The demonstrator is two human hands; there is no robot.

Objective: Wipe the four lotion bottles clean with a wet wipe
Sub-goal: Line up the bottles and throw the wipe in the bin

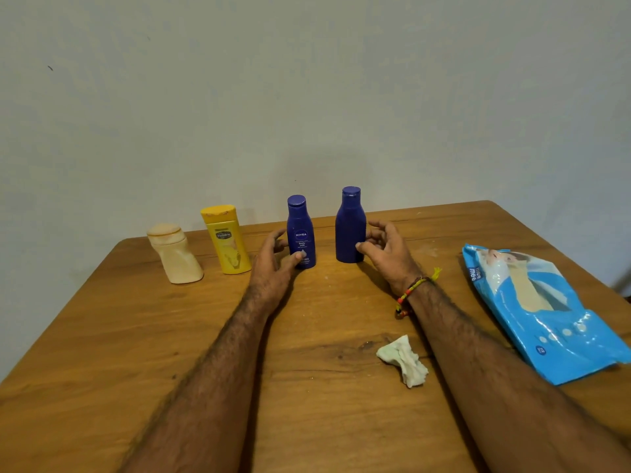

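L hand: fingers loosely curled round Nivea bottle, thumb tip on its lower front, other fingers behind its left side; looks like a light hold, bottle upright on table.
R hand: fingers spread & half curled, thumb tip touching lower right side of plain blue bottle; not wrapped round it, holds nothing.
Blue bottles: both upright, side by side w/ a gap, between the two hands.
Yellow bottle: upright, just left of L hand.
Cream bottle: further left, leaning.
Wipe: crumpled on table, between the forearms, near R forearm, well back from both hands.
Wipe pack: blue, flat, right of R arm.
R wrist: bead band.
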